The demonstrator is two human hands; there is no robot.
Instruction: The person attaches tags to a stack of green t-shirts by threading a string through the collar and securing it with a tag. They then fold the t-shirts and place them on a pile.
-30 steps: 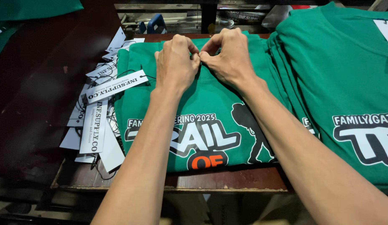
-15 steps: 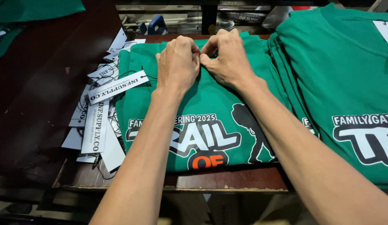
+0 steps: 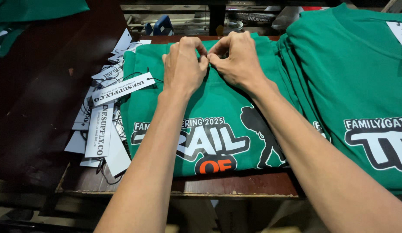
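A folded green t-shirt (image 3: 218, 108) with a white, black and orange print lies on a dark wooden table (image 3: 235, 185) in front of me. My left hand (image 3: 183, 64) and my right hand (image 3: 238, 60) meet at the shirt's collar end, fingers curled and pinching the fabric there. Whatever sits between the fingertips is hidden by my knuckles. Just left of my left hand lies a white paper hang tag (image 3: 122, 88) with a black string, partly resting on the shirt's edge.
A loose pile of white hang tags (image 3: 99, 125) covers the table to the left. A stack of matching green shirts (image 3: 356, 82) lies at the right. Another green garment (image 3: 37, 8) sits top left. Clutter and a blue object (image 3: 160, 26) lie beyond the table.
Both hands stay at the collar; the fingers have shifted only slightly. Nothing else has moved.
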